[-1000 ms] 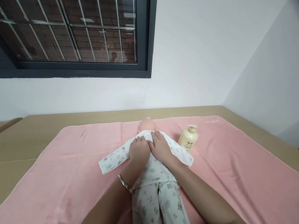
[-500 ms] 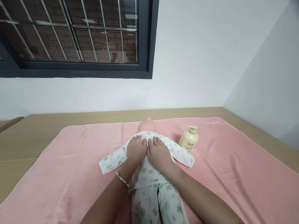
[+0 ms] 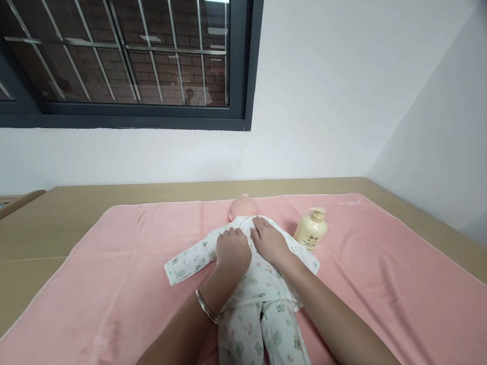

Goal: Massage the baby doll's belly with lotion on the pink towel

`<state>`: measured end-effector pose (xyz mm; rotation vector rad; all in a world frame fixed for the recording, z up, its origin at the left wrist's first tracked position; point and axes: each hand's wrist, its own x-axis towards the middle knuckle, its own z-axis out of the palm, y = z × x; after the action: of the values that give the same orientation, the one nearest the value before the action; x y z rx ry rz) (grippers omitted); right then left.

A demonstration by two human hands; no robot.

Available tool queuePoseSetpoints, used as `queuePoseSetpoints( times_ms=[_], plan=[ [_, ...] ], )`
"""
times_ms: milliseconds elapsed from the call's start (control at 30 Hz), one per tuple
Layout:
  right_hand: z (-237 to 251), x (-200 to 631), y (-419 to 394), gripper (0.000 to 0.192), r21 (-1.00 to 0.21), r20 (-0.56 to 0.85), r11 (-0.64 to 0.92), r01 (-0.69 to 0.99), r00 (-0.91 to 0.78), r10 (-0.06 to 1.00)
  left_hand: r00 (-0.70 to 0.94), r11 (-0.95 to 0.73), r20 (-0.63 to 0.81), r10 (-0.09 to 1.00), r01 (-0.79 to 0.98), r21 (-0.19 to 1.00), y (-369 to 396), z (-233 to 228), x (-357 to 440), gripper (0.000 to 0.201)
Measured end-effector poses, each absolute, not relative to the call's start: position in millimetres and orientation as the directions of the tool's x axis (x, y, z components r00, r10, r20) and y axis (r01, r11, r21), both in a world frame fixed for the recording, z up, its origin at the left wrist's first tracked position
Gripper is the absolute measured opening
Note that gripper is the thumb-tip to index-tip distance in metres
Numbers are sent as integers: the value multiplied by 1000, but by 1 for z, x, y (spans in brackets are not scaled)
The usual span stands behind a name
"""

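Note:
A baby doll lies on its back in the middle, its head (image 3: 243, 206) pointing away from me. It wears a white printed long-sleeved top (image 3: 259, 283) and matching trousers (image 3: 283, 342). My left hand (image 3: 234, 251) rests on the left side of the chest, its fingers looking short and slightly bent from this angle. On the right side of the chest, near the shoulder, my right hand (image 3: 271, 241) lies flat with its fingers stretched forward. Neither hand shows an object in it. The doll's left-side sleeve (image 3: 188, 261) reaches out over the pink cloth.
A cream pump bottle (image 3: 311, 229) stands just beyond the right sleeve. Under everything is a pink cloth (image 3: 125, 266) with some creases, spread on a wooden surface (image 3: 22, 248). A white wall and a barred window (image 3: 167, 56) are behind.
My hands, side by side at the middle of the chest before, have moved apart: the right one toward the shoulder, the left one slightly nearer to me. The view has shifted a little.

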<state>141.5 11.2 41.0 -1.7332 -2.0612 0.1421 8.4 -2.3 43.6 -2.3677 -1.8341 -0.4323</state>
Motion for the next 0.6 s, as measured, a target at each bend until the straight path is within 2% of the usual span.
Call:
queuePoseSetpoints(
  times_ms=[100, 400, 600],
  plan=[
    [38, 137, 9, 47, -299, 267, 217, 929, -137, 954, 271, -295, 276, 922, 954, 49, -9, 47, 13, 29],
    [43, 113, -16, 37, -95, 321, 172, 980, -133, 938, 282, -328, 318, 905, 939, 101, 10, 51, -2, 35],
    [44, 104, -32, 38, -11, 291, 206, 979, -194, 937, 192, -304, 373, 908, 914, 270, 27, 31, -7, 32]
  ],
)
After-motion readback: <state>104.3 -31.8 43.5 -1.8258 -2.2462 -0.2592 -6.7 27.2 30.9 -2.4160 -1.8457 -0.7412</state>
